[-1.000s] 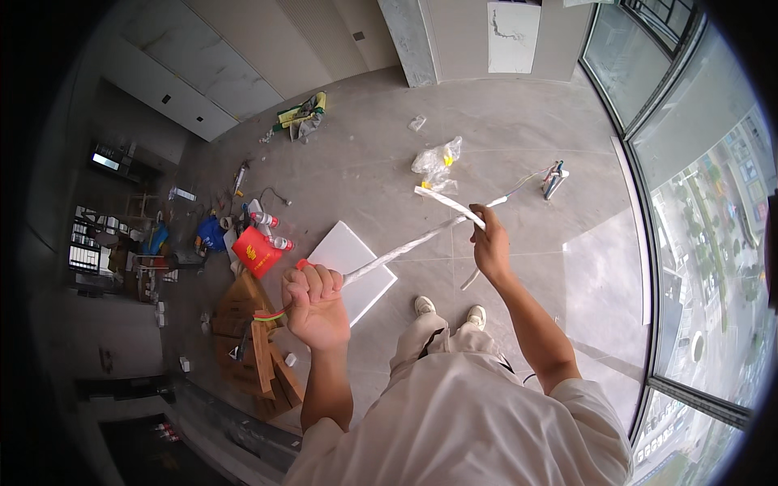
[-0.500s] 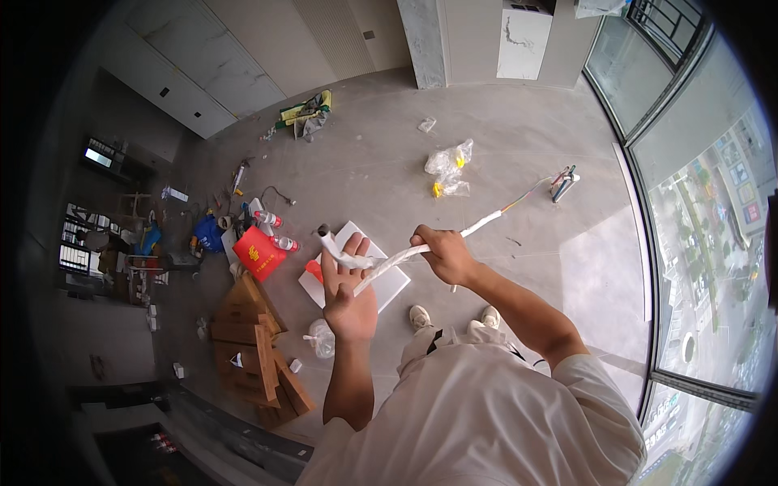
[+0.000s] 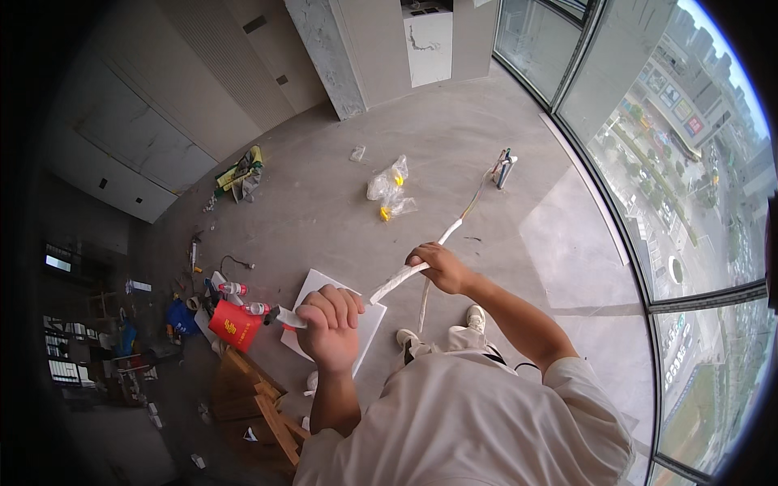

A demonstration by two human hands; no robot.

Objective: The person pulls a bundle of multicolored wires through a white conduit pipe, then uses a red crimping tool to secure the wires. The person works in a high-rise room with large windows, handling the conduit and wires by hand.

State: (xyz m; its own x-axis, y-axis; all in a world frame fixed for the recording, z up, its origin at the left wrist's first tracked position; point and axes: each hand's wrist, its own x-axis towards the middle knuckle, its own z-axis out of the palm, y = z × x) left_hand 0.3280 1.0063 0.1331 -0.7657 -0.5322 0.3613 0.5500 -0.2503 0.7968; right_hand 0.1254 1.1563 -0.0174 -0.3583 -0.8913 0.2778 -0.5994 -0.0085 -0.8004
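**Left hand (image 3: pixel 328 330) clenched since earlier frame**

It grips a pale dark-tipped cylinder (image 3: pixel 290 318); right hand (image 3: pixel 442 269) clasps white-wrapped flexible cord (image 3: pixel 395 283), near end loose, just beside left fist. Hard tugging could strain the thin multicoloured wires (image 3: pixel 476 197) beyond.

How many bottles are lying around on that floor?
2. One bottle lies right beside the red bag; the other bottle lies just past it, farther from the person. More may be hidden.
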